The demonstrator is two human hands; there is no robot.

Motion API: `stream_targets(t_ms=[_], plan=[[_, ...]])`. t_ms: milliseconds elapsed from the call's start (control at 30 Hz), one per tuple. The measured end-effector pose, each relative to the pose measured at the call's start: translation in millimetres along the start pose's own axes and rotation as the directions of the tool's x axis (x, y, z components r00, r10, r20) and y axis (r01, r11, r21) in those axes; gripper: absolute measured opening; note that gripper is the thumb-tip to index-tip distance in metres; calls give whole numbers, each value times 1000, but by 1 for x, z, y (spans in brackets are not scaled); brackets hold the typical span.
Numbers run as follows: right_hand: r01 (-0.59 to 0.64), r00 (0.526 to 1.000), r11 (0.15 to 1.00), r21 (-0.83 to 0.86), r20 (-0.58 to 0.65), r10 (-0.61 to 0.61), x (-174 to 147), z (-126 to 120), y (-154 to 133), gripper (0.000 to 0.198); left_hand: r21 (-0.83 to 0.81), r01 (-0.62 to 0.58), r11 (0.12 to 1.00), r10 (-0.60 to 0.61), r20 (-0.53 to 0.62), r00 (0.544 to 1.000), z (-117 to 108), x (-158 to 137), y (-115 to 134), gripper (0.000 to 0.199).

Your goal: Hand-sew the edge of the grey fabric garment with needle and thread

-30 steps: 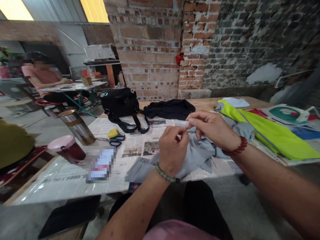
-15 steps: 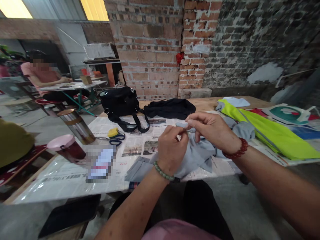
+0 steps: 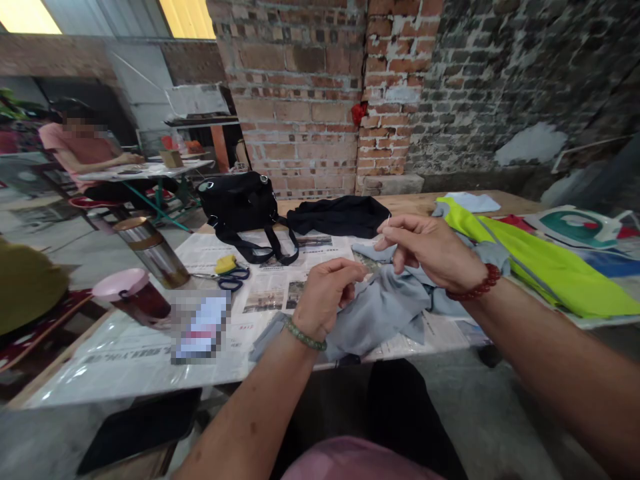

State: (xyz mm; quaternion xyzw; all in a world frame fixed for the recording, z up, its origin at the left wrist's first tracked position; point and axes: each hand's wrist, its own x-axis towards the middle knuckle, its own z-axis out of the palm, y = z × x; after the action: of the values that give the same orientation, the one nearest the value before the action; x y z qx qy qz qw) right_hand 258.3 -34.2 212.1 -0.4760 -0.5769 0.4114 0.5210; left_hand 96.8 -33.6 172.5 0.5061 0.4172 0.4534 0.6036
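Note:
My right hand is raised above the grey cloth, thumb and forefinger pinched on a thin needle whose tip sticks up past the fingertips. To its left and slightly lower, my left hand hovers over the cloth with thumb and fingers pressed together. Whatever that pinch holds is too small to make out. A gap separates the two hands. Beneath them the grey cloth lies crumpled on the newspaper-covered table.
Left on the table are scissors, a steel tumbler, a pink-lidded cup and a phone. Behind sit a black bag and dark cloth. A yellow vest and an iron lie right. A person sits far left.
My hands have moved apart: the left has gone left and slightly down, the right slightly to the right. The needle now shows clearly above the right fingertips.

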Motion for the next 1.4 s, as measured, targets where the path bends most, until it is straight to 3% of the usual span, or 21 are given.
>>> stream_targets(t_ms=[233, 533, 1033, 1400], plan=[[7, 1000, 1000, -12, -29, -8, 14, -18, -17, 9, -86, 88, 992, -80, 90, 993, -13, 2, -12, 11], [72, 997, 997, -24, -17, -72, 29, -37, -42, 2, -110, 198, 974, -159, 288, 944, -26, 5, -1, 14], [103, 994, 994, -41, -33, -105, 46, -36, -52, 7, -174, 279, 945, -219, 298, 929, -39, 8, -23, 13], [115, 988, 989, -93, -95, -124, 56, -42, -67, 8, -112, 242, 964, -200, 300, 933, -39, 10, -29, 16]])
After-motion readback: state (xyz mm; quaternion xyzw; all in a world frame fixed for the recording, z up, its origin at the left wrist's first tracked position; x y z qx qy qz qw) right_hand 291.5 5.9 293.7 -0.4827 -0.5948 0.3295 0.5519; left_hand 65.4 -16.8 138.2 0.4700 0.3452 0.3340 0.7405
